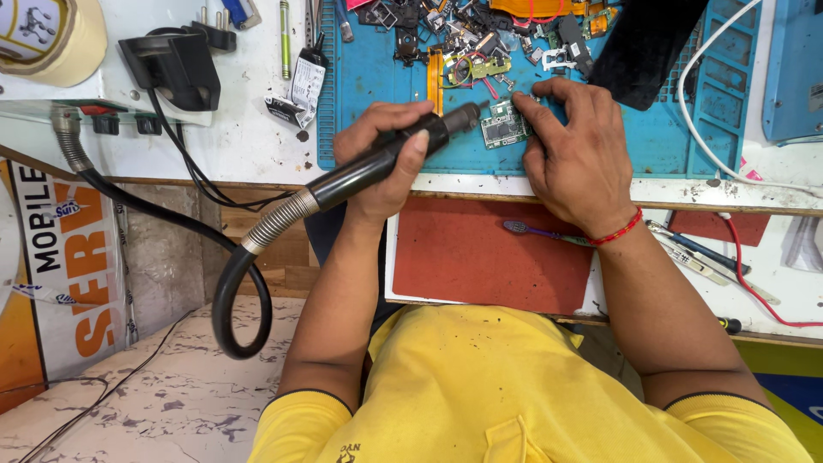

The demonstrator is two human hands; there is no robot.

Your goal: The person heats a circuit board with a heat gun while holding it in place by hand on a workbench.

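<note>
One small green circuit board [504, 125] lay on the blue work mat [377, 77], just beyond its near edge. The right hand [573, 146] pressed fingertips onto the board, pinning it. The left hand [381, 159] gripped one black hot-air handpiece [390, 156], its nozzle tip just beside the board's left edge.

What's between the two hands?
In the head view, the hot-air tool's nozzle and a small green circuit board lie between the left hand and right hand.
</note>
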